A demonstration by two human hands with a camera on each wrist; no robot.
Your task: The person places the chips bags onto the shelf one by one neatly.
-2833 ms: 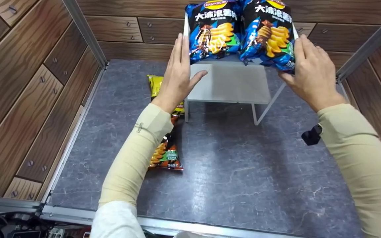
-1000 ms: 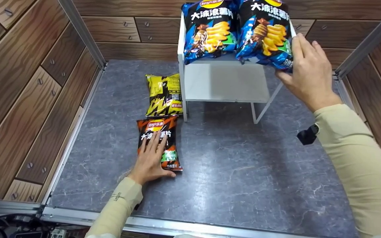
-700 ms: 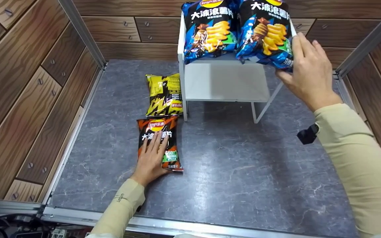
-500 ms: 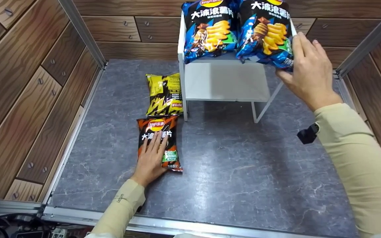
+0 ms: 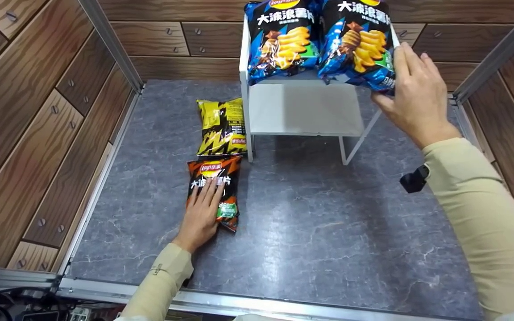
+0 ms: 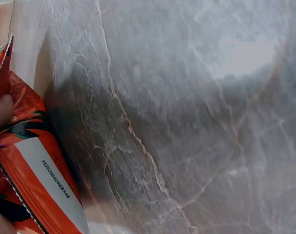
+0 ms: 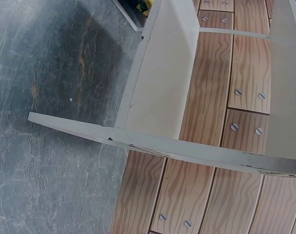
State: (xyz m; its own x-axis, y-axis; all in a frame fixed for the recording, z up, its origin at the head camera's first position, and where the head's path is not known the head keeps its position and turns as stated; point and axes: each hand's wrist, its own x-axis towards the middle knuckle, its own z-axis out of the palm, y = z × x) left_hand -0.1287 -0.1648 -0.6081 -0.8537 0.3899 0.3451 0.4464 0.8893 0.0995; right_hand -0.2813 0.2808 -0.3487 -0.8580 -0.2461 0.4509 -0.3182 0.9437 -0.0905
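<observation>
An orange-and-black chip bag (image 5: 229,196) lies on the floor. My left hand (image 5: 198,220) holds its near end, fingers across the front; in the left wrist view the thumb (image 6: 4,108) presses the crinkled orange bag (image 6: 46,170) from the other side. My right hand (image 5: 420,96) grips the right side of a small white two-tier rack (image 5: 306,109), thumb towards the inside. In the right wrist view only bits of fingertips show at the right edge, at the rack's frame (image 7: 160,73). Two blue-and-black chip bags, left (image 5: 283,44) and right (image 5: 357,42), fill the top tier.
A yellow-and-black chip bag (image 5: 221,127) lies against the rack's left legs, just beyond the orange one. Wood-grain drawer fronts (image 5: 29,133) wall the sides and back. A metal rail (image 5: 283,307) edges the grey marbled floor (image 5: 310,232) in front.
My left hand has left the rack's left side and come down onto the orange chip bag. That bag's near end has since drawn in and twisted. The right hand stays on the rack.
</observation>
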